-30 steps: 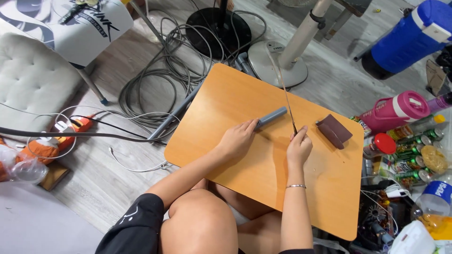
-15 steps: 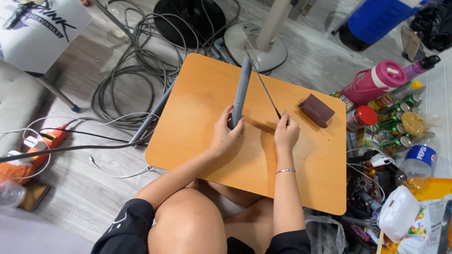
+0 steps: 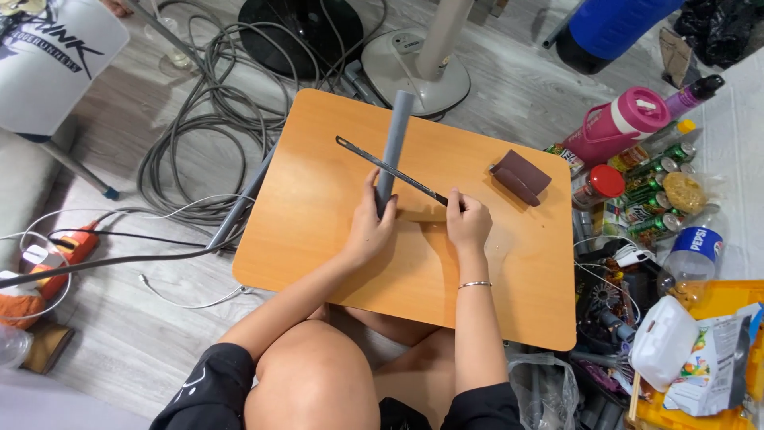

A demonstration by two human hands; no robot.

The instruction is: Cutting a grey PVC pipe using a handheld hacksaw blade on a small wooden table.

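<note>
Gripping the grey plastic pipe (image 3: 392, 147) in the left hand (image 3: 371, 227) and the thin metal saw blade (image 3: 390, 170) in the right hand (image 3: 468, 223), risking slippage over the orange wooden worktop (image 3: 318, 223).

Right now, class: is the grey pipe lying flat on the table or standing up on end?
Standing on end, slightly tilted: the left hand grips the grey pipe at its base on the wooden table.

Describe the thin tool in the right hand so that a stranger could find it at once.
On the orange wooden lap table, look at the right hand. Its grip holds one end of a long, flat, dark metal blade, which crosses the upright grey plastic pipe in the left hand. It is far thinner than the pipe.
</note>
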